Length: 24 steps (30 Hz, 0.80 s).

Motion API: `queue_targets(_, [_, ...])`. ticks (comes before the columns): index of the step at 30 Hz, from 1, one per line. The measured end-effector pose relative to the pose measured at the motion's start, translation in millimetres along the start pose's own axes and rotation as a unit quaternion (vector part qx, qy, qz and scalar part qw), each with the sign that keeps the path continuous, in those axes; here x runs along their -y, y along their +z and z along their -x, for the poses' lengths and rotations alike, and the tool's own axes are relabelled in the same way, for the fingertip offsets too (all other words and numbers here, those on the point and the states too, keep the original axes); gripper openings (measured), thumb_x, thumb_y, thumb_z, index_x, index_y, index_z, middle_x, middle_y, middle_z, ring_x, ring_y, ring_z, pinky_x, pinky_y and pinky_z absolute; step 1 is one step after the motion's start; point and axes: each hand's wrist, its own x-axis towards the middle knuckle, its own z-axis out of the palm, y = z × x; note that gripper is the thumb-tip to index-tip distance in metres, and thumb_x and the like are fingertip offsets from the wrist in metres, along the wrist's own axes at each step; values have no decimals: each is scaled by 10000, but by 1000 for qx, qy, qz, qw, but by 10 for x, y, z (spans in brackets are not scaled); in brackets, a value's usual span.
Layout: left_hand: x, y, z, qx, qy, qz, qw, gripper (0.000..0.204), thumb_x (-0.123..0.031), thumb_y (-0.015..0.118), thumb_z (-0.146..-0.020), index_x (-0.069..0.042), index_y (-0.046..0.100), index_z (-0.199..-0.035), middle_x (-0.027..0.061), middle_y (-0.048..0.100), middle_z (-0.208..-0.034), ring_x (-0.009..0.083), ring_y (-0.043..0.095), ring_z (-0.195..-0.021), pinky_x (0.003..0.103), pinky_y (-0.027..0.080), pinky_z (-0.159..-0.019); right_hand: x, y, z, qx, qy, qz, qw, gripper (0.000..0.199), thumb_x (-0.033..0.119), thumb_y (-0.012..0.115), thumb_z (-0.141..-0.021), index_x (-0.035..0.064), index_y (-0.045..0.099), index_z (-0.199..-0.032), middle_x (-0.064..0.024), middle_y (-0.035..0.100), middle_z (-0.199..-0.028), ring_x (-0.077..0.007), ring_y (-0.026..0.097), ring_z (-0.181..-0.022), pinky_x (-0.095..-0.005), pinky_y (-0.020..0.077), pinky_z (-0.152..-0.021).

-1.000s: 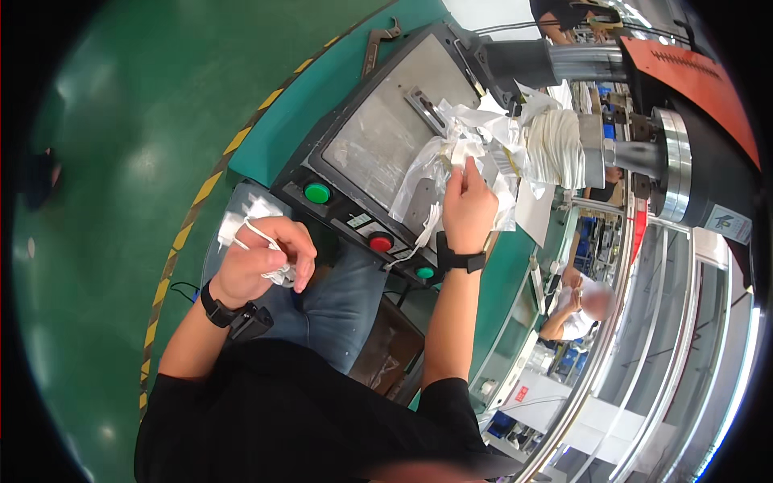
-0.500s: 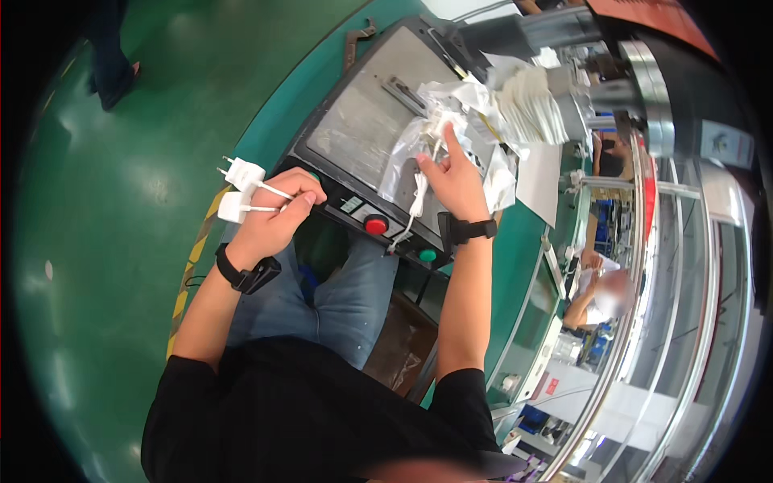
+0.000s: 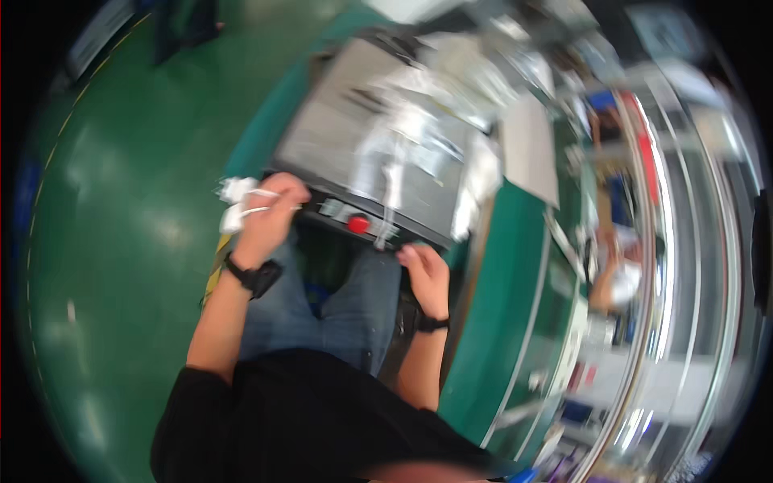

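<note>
My left hand (image 3: 275,211) is closed on the white cables of two white plug adapters (image 3: 236,191), which stick out on its left side. It rests near the front left corner of a black-framed machine bed (image 3: 318,133). My right hand (image 3: 427,278) is at the bed's front right edge, fingertips by the control panel; motion blur hides whether it presses or holds anything. Between the hands is a red button (image 3: 358,224). On the bed, a clear plastic bag (image 3: 369,165) lies beside a bundled white cable (image 3: 392,183), whose end hangs over the front edge.
A stack of pale sheets or bags (image 3: 463,68) stands at the back of the bed. To the right runs a green worktop (image 3: 503,274) with a pale board (image 3: 527,149) on it. Further right, another person sits among shelves and rails. Someone's legs (image 3: 185,28) show at upper left.
My right hand has drawn back from the white item on the bed to the front right edge. The left hand still grips the adapter cables. The whole view has shifted and blurred.
</note>
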Motion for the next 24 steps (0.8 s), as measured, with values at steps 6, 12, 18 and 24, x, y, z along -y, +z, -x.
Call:
queue_targets(6, [219,-379,-91,-15,12,-145,989,240,-157,512,-991,21,670,-966,87,664,-966,174,611,-907,312,476,-864,1398,-282,25,-11,-257,119,959,188,210,763,-858,33,699,-856,-90,650,-728,-195,627,-639,-300,487,-582])
queue_targets(12, [14,-258,-222,-7,-15,-50,999,240,-150,514,-997,33,666,-972,93,654,-917,178,614,-880,295,483,-839,1690,-1734,1056,-213,-277,268,898,123,106,721,-897,11,692,-824,-50,643,-674,-131,623,-607,-271,464,-526])
queue_targets(18, [-304,-187,-83,1,-24,-33,999,303,-171,508,-1017,36,571,-1230,95,629,-873,182,615,-861,312,497,-748,534,-3519,2728,-525,36,213,823,210,172,630,-976,4,634,-1102,-53,683,-852,-90,600,-752,-218,483,-709])
queue_targets(24, [-725,328,-323,95,-39,81,991,399,-184,534,-1011,15,485,-1354,106,641,-1029,186,626,-956,300,491,-702,-1027,-4559,3229,-401,254,410,778,554,365,691,-894,35,569,-1323,-138,702,-1087,-269,656,-1011,-361,513,-883])
